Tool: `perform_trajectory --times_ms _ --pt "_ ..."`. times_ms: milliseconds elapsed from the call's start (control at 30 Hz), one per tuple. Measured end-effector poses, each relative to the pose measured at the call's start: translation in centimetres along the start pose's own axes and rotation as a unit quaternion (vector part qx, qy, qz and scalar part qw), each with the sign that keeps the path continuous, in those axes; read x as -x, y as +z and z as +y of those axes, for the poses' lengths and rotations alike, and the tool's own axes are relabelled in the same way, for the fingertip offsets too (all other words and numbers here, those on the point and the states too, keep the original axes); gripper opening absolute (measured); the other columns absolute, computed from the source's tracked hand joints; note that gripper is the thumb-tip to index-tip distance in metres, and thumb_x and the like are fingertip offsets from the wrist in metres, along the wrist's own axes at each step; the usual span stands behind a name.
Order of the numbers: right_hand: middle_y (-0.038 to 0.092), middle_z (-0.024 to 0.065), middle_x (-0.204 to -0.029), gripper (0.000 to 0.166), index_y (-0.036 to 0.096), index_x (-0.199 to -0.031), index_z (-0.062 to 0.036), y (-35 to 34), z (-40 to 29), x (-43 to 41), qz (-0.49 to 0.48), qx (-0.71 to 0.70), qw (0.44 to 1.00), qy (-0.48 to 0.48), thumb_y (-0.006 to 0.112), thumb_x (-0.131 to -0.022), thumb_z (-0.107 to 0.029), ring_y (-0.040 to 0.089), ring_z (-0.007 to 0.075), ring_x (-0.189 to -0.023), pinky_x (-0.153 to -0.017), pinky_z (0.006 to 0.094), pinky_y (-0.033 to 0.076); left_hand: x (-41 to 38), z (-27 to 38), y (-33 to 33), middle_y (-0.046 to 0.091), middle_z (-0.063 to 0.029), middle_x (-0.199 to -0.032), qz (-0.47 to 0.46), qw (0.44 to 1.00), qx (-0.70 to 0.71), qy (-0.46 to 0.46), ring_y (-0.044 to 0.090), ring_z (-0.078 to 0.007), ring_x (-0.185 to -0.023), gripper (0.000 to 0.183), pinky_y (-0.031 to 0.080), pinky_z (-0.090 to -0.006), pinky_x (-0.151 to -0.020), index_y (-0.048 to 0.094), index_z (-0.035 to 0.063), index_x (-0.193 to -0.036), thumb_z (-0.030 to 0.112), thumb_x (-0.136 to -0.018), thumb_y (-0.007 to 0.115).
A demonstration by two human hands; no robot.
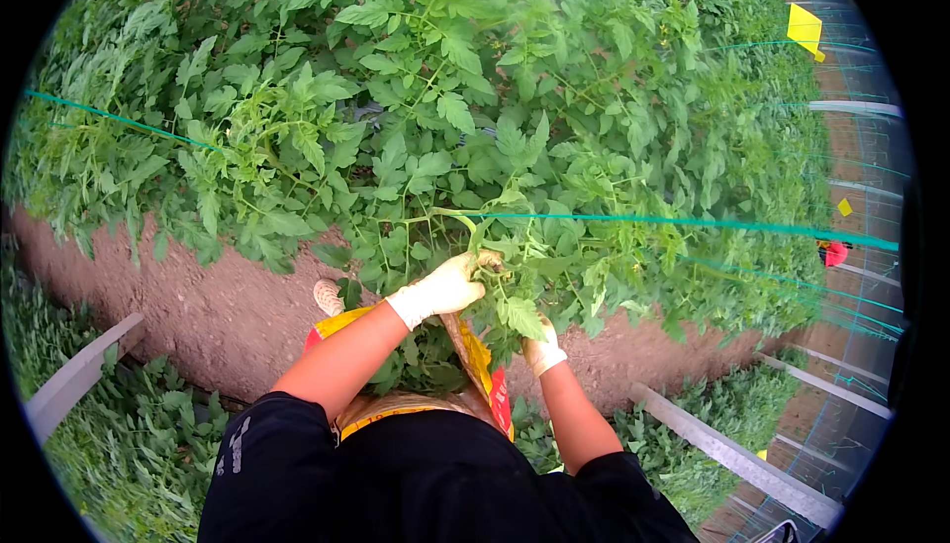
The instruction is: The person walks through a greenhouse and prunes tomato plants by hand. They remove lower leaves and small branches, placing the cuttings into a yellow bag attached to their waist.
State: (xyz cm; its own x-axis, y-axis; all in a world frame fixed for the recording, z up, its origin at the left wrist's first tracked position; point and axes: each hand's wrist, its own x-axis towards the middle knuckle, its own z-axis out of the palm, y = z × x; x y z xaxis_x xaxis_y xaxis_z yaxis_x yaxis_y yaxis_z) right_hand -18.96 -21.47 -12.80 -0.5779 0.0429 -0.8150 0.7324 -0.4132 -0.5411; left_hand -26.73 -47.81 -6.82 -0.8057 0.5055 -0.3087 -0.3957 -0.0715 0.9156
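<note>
My left hand, in a pale glove, grips a tomato stem with leafy shoots about its fingers. Lower and to the right is my right hand, also gloved, beside a drooping tomato leaf. Foliage covers its fingertips, so its grip is hidden. At my waist hangs a yellow and red sack, its mouth open between my forearms. Cut-looking green leaves fill the part of it that I can see. A teal twine runs taut past the stem to the right.
Dense tomato plants rise ahead. A bare soil path runs crosswise under me, with my shoe on it. Metal frame bars slant behind on both sides. Yellow sticky cards and a red object show at far right.
</note>
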Motion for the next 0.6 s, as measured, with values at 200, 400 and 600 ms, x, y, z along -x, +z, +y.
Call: perform_trajectory --times_ms 200,400,600 --pt "0.064 0.0045 -0.095 0.014 0.058 -0.103 0.0008 5.0 -1.9 2.4 -0.053 0.267 0.959 -0.072 0.059 -0.091 -0.007 0.058 0.0121 -0.086 -0.078 0.0241 0.047 7.5 -4.6 -3.6 0.057 -0.0087 -0.115 0.177 0.857 0.484 -0.03 0.054 -0.0219 -0.106 0.054 0.042 -0.034 -0.093 0.046 0.0026 -0.126 -0.015 -0.075 0.049" --pt "0.063 0.0054 -0.094 0.019 0.056 -0.106 0.0046 11.0 -2.5 3.9 -0.109 0.331 0.932 -0.101 0.061 -0.09 -0.006 0.057 0.0102 -0.085 -0.078 0.0236 0.047 9.5 -5.1 -7.9 0.053 -0.0106 -0.125 0.25 0.811 0.526 0.062 0.052 -0.0227 -0.111 0.053 0.044 -0.0348 -0.094 0.046 0.0023 -0.127 -0.015 -0.077 0.045" --pt "0.063 0.0056 -0.096 0.025 0.054 -0.112 0.0053 12.7 -3.1 4.5 -0.099 0.318 0.931 -0.152 0.06 -0.091 -0.007 0.057 0.0104 -0.086 -0.079 0.0235 0.046 8.4 -5.1 -11.3 0.049 -0.0119 -0.134 0.235 0.845 0.479 0.031 0.049 -0.024 -0.12 0.046 0.043 -0.0366 -0.098 0.052 0.0055 -0.126 -0.007 -0.082 0.046"
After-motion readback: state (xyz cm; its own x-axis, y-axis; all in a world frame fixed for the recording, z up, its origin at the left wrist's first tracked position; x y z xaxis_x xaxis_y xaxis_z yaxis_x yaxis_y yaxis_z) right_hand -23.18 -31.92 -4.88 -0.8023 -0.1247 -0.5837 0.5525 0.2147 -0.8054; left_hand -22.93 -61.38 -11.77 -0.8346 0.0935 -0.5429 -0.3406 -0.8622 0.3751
